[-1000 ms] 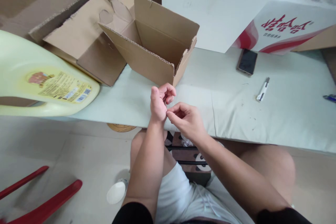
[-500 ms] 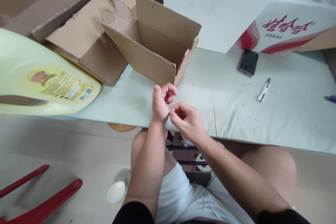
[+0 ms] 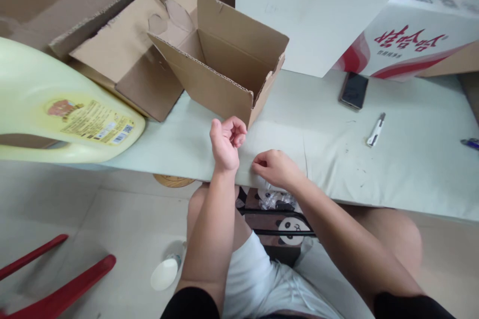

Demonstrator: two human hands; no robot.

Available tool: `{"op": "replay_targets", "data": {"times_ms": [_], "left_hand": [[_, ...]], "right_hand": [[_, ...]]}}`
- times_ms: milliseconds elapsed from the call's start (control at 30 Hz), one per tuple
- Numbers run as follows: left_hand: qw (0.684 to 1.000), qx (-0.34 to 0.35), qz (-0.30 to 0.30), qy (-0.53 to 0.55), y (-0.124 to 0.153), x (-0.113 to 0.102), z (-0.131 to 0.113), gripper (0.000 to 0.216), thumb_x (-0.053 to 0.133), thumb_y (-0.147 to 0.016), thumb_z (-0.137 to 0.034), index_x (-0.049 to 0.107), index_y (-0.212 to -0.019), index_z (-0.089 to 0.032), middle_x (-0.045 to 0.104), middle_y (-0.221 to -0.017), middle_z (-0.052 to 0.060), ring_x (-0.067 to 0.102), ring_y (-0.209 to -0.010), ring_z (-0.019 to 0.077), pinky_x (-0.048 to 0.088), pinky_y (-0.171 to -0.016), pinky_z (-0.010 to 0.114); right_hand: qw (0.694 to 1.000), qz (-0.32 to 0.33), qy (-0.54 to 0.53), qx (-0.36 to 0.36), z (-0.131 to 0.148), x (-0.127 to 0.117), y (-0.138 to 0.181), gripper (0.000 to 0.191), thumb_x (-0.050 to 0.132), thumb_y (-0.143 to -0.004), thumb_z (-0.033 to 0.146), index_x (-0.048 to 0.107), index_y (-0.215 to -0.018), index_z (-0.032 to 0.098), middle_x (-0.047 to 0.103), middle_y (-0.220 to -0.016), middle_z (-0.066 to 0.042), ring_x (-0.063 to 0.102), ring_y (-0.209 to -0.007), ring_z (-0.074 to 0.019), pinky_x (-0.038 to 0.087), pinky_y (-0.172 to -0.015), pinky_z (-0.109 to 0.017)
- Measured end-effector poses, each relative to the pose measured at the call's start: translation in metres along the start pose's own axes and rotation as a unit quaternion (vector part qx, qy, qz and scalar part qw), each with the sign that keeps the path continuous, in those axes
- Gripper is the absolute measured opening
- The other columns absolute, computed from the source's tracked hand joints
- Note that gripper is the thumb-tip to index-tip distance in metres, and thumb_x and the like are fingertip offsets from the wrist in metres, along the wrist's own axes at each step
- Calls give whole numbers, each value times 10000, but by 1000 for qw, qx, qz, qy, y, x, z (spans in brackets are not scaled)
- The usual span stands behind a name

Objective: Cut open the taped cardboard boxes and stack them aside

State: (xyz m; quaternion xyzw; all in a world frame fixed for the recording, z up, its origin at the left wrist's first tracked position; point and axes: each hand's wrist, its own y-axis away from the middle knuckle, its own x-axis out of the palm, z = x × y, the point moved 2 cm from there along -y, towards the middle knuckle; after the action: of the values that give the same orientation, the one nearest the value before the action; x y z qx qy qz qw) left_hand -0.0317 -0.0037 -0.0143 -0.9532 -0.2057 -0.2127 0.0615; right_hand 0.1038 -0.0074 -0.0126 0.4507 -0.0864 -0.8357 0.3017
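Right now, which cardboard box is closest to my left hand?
The open brown box, just beyond your left hand; the brown cardboard to its left and white box to its right are farther.

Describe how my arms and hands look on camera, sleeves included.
The left hand and right hand are ungloved, with no watch or ring visible. The left sleeve and right sleeve are short and black, with no visible markings, leaving both forearms bare.

Short black sleeves (image 3: 192, 304) are worn with loose, creased, very pale shorts (image 3: 249, 276).
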Motion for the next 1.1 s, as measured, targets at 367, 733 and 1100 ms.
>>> {"op": "replay_targets", "data": {"times_ms": [367,733,1100], "left_hand": [[1000,-8,-16,16,0,-2,0,817,251,-913,-851,555,-524,-200,326,-476,-7,275,-407,98,229,-405,274],[1000,-12,-8,26,0,-1,0,836,237,-899,-871,566,-522,-202,280,-452,-19,266,-399,100,221,-408,272],[998,-10,2,57,-1,0,1,792,274,-963,-769,587,-528,-186,309,-451,-17,273,-394,91,203,-419,253]], "right_hand": [[991,7,122,62,4,4,-9,182,583,-833,219,758,-788,198,766,-880,-120,668,-782,-236,369,-629,-311],[996,26,48,64,-15,-9,-11,318,600,-891,378,637,-638,188,696,-692,-83,619,-666,-192,371,-597,-303],[980,112,-154,53,-47,-6,-27,124,599,-818,168,684,-728,155,675,-625,-8,594,-529,-92,457,-507,-197]]}}
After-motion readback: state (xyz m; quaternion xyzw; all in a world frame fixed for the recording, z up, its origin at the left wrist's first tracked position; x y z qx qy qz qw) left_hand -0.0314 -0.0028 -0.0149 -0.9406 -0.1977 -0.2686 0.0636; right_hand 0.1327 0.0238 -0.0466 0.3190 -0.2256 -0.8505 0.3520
